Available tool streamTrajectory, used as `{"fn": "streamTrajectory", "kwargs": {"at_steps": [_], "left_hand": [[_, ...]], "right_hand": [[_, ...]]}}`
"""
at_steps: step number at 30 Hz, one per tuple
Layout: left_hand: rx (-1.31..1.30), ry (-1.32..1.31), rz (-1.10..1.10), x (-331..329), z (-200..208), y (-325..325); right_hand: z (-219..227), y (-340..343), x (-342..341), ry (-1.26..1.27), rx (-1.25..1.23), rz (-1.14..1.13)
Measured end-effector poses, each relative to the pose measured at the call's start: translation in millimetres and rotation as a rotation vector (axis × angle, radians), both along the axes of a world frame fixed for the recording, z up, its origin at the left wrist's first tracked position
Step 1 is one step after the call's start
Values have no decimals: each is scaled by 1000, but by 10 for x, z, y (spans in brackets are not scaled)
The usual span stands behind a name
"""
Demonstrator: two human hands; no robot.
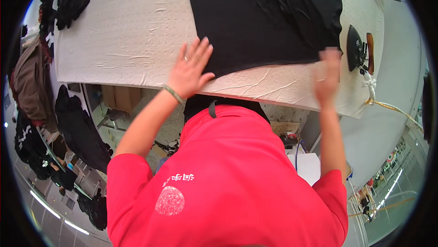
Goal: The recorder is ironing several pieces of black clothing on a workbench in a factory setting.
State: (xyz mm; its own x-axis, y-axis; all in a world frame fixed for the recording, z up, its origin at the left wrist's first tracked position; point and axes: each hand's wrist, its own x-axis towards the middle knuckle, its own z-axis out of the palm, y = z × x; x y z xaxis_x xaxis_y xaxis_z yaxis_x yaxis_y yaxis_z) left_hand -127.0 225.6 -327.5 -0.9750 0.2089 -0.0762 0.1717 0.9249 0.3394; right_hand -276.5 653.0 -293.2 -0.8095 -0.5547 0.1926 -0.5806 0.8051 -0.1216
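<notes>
A piece of black fabric [269,23], which looks like a garment, lies spread over the pale padded table [114,41], with wrinkles across its upper right part. My left hand [191,67] rests flat at the fabric's lower left corner, fingers stretched out, a ring on one finger and a green band at the wrist. Over the fabric's lower right edge is my right hand [327,76], smeared by motion; its fingers cannot be made out clearly. To the right of that hand an iron [355,48] with a brown handle stands on the table.
A cord [392,107] runs from the iron off the table's right side. More dark clothing [73,0] lies at the table's far left corner. Garments [80,121] hang at the left, and a cardboard box [121,97] sits beneath the table.
</notes>
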Motion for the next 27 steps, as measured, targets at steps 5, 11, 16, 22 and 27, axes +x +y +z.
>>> {"fn": "streamTrajectory", "kwargs": {"at_steps": [5, 11, 16, 22, 27], "left_hand": [[-25, -21, 57, 626, -50, 329], [34, -20, 62, 728, 22, 295], [113, 33, 63, 727, 158, 161], [267, 169, 417, 340, 160, -653], [437, 283, 541, -1023, -22, -1460]], "right_hand": [[-64, 1252, -1076, 350, 160, -419], [-120, 1796, -1367, 288, 358, -535], [-80, 2075, -1987, -177, 332, -741], [656, 1635, -1459, -212, 253, -723], [1270, -240, -592, -817, -529, -886]]}}
